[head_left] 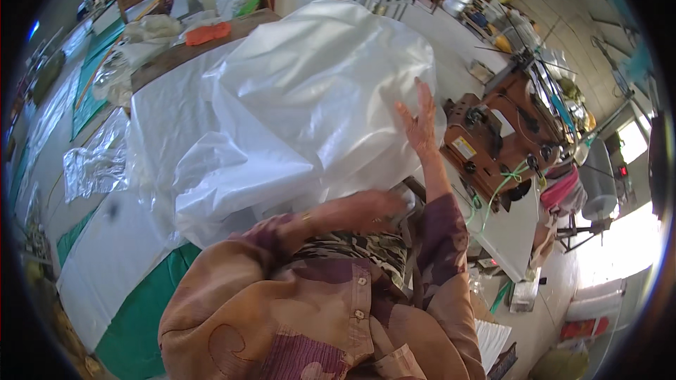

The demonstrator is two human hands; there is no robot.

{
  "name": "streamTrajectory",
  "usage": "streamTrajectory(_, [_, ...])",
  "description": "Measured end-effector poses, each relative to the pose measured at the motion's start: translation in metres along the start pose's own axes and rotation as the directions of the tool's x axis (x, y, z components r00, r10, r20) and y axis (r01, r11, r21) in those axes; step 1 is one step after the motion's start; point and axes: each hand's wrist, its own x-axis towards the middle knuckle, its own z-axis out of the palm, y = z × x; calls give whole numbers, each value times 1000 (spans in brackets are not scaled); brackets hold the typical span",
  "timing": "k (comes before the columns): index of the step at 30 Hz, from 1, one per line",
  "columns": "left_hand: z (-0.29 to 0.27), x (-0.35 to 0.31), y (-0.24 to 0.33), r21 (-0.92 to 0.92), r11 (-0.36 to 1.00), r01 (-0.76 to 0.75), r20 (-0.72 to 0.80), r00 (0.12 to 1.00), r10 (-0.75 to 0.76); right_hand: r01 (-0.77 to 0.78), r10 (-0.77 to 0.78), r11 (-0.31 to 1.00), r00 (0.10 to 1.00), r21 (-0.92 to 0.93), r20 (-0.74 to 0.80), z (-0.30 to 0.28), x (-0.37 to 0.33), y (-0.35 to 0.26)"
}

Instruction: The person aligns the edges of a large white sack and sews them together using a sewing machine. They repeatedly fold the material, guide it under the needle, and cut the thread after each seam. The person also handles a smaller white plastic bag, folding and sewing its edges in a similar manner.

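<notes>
**A:** Start at the hands. What is each grip doing?

**B:** The right hand (420, 125) is open, fingers spread and flat against the side of the big white plastic sheet (317, 91). It presses rather than clamps; nothing is pinched between the fingers. The left hand (370, 210) is lower, at the near edge of the heap. Its fingers curl in toward the plastic, but whether they close on a fold I cannot tell.

**A:** And the sheet itself?

**B:** It is bunched into a tall, puffed mound on the surface (176, 56), just beside the brown sewing machine (493, 142). More of the white material lies flatter to the left of the mound and trails down toward the green mat (137, 324) on the floor.

**A:** How far along would you judge the work?

**B:** Somewhere in the middle, I think. Much of the sheet is gathered up near the machine, so the bulk has been brought to hand. But I see no edge lying under the needle, and the mound is loose and unfolded. Smoothing it and feeding it through look to be left.

**A:** Anything else nearby?

**B:** A crumpled clear plastic bag (95, 165) lies well apart at the left, and an orange cloth (208, 32) rests at the far end of the surface.
</notes>
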Motion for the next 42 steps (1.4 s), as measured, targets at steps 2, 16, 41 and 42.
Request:
streamTrajectory(2, [-59,-66,44,-174,984,33,5,999,-33,-144,144,990,988,3,58,22,10,19])
streamTrajectory(16, [16,-305,-198,-968,-112,-223,128,-57,-990,-190,192,981,929,-37,318,46,-12,76])
streamTrajectory(41, [59,-62,-90,-686,616,387,-167,740,-651,-628,423,770,375,-110,825,-71,-262,-125])
streamTrajectory(42, [58,-59,-71,-646,673,361,-147,806,-573,-640,452,762,418,-98,788,-83,-264,-136])
